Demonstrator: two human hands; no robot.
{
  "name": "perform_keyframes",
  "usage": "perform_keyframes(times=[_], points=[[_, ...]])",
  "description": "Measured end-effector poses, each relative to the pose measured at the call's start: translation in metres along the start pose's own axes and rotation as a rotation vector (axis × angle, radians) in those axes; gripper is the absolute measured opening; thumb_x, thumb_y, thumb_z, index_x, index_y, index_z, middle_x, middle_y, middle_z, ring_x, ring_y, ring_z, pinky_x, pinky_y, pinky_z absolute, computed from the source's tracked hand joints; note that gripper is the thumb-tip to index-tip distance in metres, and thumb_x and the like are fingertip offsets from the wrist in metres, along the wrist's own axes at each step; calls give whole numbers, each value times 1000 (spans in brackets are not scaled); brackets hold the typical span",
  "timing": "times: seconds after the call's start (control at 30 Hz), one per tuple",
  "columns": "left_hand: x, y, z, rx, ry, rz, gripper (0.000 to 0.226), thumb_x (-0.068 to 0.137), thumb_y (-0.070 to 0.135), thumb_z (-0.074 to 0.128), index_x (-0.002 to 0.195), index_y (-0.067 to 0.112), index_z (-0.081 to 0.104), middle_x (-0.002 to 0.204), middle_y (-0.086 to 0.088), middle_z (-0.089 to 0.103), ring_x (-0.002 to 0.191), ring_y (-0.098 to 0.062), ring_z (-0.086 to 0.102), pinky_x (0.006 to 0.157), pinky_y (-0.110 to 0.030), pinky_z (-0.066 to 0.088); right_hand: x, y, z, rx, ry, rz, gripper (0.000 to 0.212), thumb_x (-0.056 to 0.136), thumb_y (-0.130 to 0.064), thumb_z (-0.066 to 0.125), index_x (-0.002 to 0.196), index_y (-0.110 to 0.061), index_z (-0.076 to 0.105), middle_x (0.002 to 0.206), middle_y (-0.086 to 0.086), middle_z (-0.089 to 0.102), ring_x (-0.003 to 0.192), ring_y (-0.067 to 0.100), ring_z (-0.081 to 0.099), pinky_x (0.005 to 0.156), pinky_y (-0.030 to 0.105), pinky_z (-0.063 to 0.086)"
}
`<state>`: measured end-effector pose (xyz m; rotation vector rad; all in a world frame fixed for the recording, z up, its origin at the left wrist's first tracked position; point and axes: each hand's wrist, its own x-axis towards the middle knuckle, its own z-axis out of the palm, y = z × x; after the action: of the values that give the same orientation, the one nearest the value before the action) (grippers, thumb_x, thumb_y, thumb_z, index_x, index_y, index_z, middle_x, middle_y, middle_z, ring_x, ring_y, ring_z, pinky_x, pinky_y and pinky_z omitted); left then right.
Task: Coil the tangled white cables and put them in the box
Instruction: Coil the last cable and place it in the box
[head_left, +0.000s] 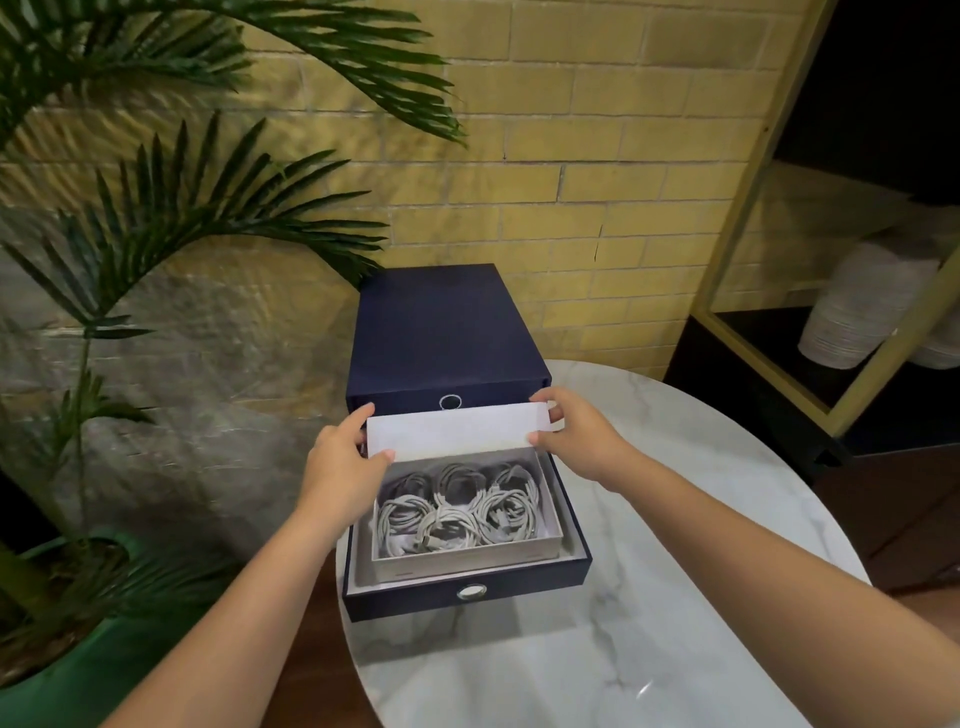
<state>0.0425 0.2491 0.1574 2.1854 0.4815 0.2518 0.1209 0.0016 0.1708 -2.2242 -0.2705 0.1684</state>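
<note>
Several coiled white cables (460, 512) lie inside an open white box (467, 558). That box sits in the pulled-out lower drawer (519, 587) of a dark blue drawer unit (447, 332). A white lid (457, 431) is held tilted over the box's far edge. My left hand (345, 460) grips the lid's left end, and my right hand (576, 434) grips its right end. The lid hides the back rim of the box.
The drawer unit stands on a round white marble table (649, 623), near its left edge. A palm in a green pot (78, 670) stands at the left. A yellow brick wall is behind. A shelf with stacked white plates (852, 317) is at the right.
</note>
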Motion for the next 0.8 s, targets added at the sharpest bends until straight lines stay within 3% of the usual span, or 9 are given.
perform_keyframes(times=[0.07,0.23,0.4,0.47,0.53,0.63,0.73,0.8], points=[[-4,-4,2,16,-21,4,57,86,8,67,137,26,48,126,-9,49,103,-23,57,86,-33,50,-8,5,4,-13,15,-12,36,86,-7,67,117,-19,51,109,2,54,97,22,60,72,22,46],[-20,-6,6,62,-35,-7,42,80,6,64,114,25,49,113,1,36,83,-13,50,66,-25,40,-26,20,14,-16,53,-24,32,83,-6,70,101,-24,51,110,2,51,92,20,61,59,21,49],[-25,-10,9,-35,12,-71,11,89,33,59,96,25,55,112,-1,45,89,-15,53,78,-34,45,-41,32,18,25,70,-6,31,80,-3,72,83,-25,51,104,3,52,91,20,62,58,22,53],[-24,-11,11,-59,44,-80,10,92,35,56,90,25,57,112,-4,52,89,-16,54,77,-34,45,-44,34,17,-11,63,6,31,79,-3,73,80,-25,51,101,4,53,90,23,61,61,21,52],[-24,-10,12,-71,73,-77,5,91,27,57,93,23,56,111,-5,53,88,-16,54,74,-32,45,-46,35,15,-35,60,5,31,78,-3,74,78,-24,51,100,4,55,88,21,60,59,15,46],[-25,-6,14,-81,76,-86,24,88,21,59,110,21,49,118,-3,45,95,-17,52,71,-27,42,-50,32,9,-80,48,-19,28,76,-7,76,74,-20,51,97,1,52,84,15,55,57,13,44],[-27,-2,16,-84,56,-102,38,89,22,54,125,23,44,128,-2,36,109,-21,48,85,-31,41,-55,32,7,-84,11,-24,28,75,-12,78,79,-21,53,102,-3,48,92,14,54,69,19,53],[-28,-2,19,-77,33,-121,45,90,22,51,133,27,40,135,-2,32,118,-24,44,96,-37,41,-60,32,7,-17,-38,-7,36,75,-10,79,95,-25,52,112,-5,42,95,13,54,69,18,56]])
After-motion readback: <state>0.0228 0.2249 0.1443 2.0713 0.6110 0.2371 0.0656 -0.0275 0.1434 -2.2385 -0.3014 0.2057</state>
